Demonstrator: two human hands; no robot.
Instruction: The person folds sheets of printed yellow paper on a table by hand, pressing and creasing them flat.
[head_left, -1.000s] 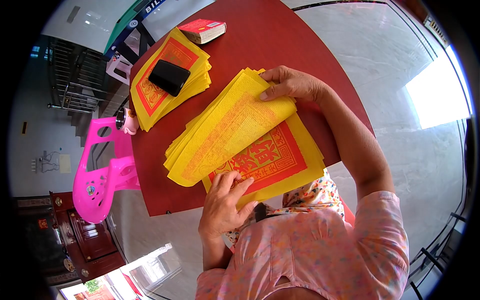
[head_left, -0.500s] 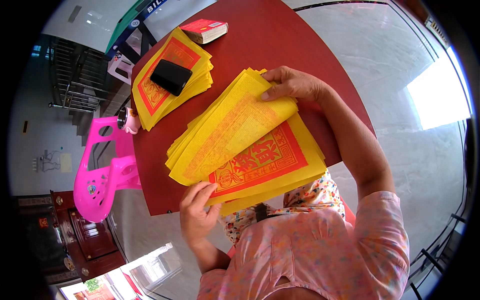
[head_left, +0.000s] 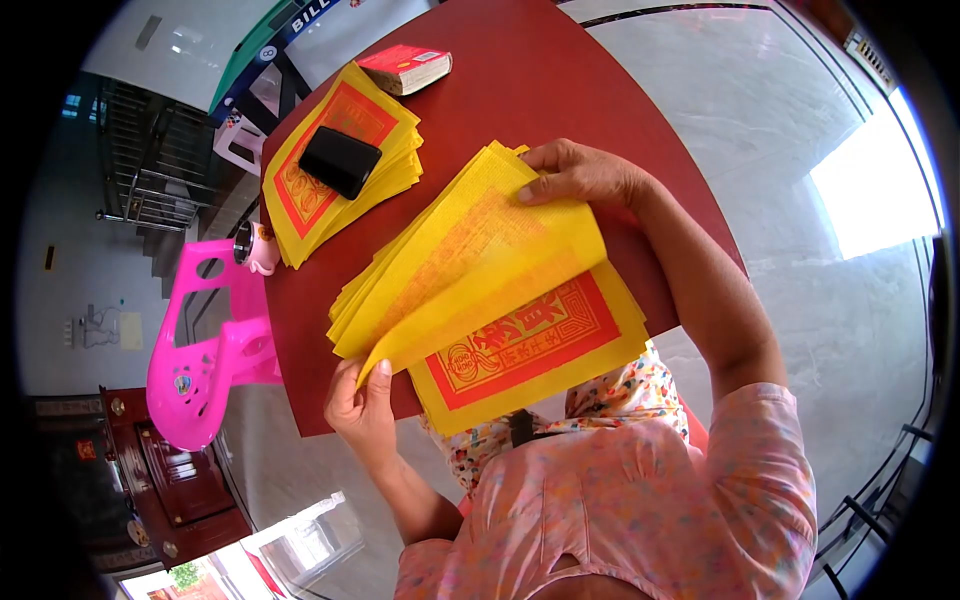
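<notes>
My right hand (head_left: 575, 172) grips the far edge of a fanned bundle of yellow joss paper sheets (head_left: 450, 235), thumb on top and fingers beneath. Faint print shows through their upturned backs. At the near left, my left hand (head_left: 362, 405) pinches the curled corner of one sheet between thumb and fingers. Under the bundle, on my lap side, lies a yellow sheet with a red and gold printed panel (head_left: 530, 345); the turned sheets hide its upper part. It overhangs the table's near edge, above my patterned trousers.
On the red-brown table (head_left: 560, 70), a black phone (head_left: 340, 162) rests on a second stack of printed yellow paper (head_left: 395, 170). A thick red book (head_left: 407, 68) lies behind it. A pink cup (head_left: 262, 250) and a pink plastic chair (head_left: 205, 370) stand at the left.
My left hand has moved left and slightly up, drawing a sheet's corner over toward the turned bundle. Its lower edge now curls. My right hand keeps its grip at nearly the same spot.
</notes>
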